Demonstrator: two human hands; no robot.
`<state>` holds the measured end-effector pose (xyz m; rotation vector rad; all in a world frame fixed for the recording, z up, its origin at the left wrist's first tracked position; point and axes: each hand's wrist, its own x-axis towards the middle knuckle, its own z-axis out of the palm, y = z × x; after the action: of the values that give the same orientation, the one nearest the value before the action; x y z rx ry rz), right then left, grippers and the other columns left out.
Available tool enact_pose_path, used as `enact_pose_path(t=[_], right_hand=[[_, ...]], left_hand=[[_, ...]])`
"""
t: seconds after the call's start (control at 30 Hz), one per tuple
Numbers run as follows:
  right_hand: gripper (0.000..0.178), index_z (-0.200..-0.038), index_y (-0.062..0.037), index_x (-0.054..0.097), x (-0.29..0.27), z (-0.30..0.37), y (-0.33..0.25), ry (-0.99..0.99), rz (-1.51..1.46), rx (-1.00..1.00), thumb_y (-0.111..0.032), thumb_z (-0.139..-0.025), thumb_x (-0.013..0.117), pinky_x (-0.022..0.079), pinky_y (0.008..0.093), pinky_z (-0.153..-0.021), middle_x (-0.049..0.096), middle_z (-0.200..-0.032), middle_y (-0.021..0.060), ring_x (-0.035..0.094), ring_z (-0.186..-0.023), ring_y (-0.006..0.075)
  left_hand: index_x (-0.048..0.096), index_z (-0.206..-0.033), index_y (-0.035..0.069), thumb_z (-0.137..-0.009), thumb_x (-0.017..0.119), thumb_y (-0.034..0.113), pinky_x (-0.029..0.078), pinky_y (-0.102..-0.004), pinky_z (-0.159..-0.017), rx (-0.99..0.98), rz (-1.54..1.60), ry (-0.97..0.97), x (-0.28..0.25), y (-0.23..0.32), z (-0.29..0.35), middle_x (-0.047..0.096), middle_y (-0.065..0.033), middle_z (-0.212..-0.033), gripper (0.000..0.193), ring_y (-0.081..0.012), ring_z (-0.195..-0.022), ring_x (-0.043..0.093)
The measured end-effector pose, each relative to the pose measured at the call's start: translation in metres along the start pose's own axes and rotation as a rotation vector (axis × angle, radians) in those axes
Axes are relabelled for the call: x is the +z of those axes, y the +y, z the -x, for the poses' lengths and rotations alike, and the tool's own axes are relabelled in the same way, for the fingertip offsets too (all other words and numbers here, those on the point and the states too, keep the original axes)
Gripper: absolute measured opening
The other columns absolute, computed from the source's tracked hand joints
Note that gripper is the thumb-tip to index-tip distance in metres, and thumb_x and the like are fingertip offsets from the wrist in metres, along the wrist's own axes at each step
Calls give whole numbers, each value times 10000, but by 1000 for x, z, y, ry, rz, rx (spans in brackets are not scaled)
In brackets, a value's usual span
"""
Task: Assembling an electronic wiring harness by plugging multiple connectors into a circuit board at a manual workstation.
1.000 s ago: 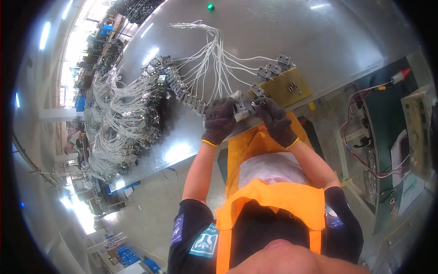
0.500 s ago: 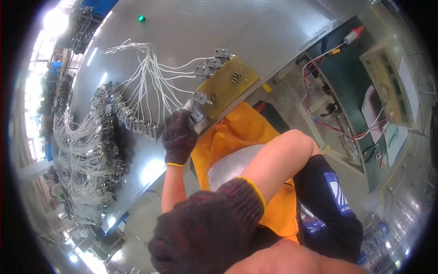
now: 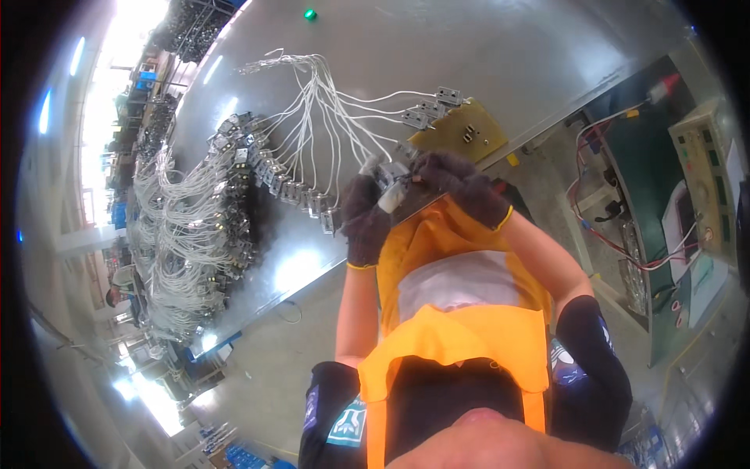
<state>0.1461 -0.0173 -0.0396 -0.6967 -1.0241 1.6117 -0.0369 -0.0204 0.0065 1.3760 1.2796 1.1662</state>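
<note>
My left hand [image 3: 366, 219], in a dark knitted glove with a yellow cuff, is closed around a small grey metal box-shaped part [image 3: 392, 175] with a white cable. Close to that part, at the board's near end, my right hand [image 3: 462, 186] has its gloved fingers curled together; what they pinch is hidden. Under and beyond the hands lies a yellowish flat board [image 3: 486, 134] with small metal pins on it. Several similar metal parts [image 3: 426, 113] sit along its left edge, their white cables [image 3: 316, 86] gathering into one bundle.
More cabled metal parts [image 3: 301, 194] line up on the grey metal table [image 3: 289, 250], beside a large heap of them [image 3: 191, 242]. A green light [image 3: 310, 14] shows on the tabletop. At right stands a dark green bench [image 3: 656, 250] with a control box [image 3: 703, 148] and loose wires.
My right hand has come up from close below the camera to the board, beside my left hand. The left still holds the metal part; the whole view has shifted.
</note>
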Motion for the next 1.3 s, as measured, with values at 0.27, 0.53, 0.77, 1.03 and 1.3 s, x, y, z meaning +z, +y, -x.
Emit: enact_pose_path(t=[0.27, 0.53, 0.77, 1.03, 1.3], right_hand=[[181, -1099, -53, 622, -73, -47, -22, 422, 11, -153, -175, -993, 540, 496, 288, -883, 664, -1070, 32, 613, -965, 113], [184, -1098, -72, 614, -47, 1, -40, 407, 239, 23, -214, -998, 552, 463, 221, -560, 660, -868, 21, 544, -669, 46], [217, -1182, -60, 565, -22, 43, -23, 298, 216, 103, -185, -1008, 532, 471, 214, -596, 643, -917, 39, 561, -665, 62], [250, -1224, -41, 598, 13, 47, 11, 363, 465, 113, -130, -996, 545, 512, 232, -648, 663, -913, 50, 621, -728, 99], [198, -1084, -37, 662, 22, 28, 7, 232, 1096, -555, -30, -909, 570, 515, 357, -784, 679, -985, 163, 657, -889, 321]], left_hand=[[584, -1274, 70, -734, 791, 278, 469, -449, -826, 310, -807, -112, 9, -5, -15, 638, -133, -990, 615, -335, -947, 577], [604, -1285, 60, -745, 781, 276, 485, -404, -854, 283, -878, -58, 30, 4, -23, 661, -141, -1000, 608, -303, -939, 609], [591, -1275, 78, -757, 777, 310, 493, -423, -817, 360, -842, -162, 18, 5, -35, 655, -142, -967, 598, -330, -940, 612], [633, -1192, 82, -755, 765, 377, 500, -450, -818, 438, -802, -157, 21, -9, -32, 663, -162, -1003, 543, -360, -935, 617], [639, -1195, 78, -777, 733, 365, 499, -461, -855, 224, -684, -67, 20, 23, -28, 674, -173, -967, 516, -360, -969, 621]])
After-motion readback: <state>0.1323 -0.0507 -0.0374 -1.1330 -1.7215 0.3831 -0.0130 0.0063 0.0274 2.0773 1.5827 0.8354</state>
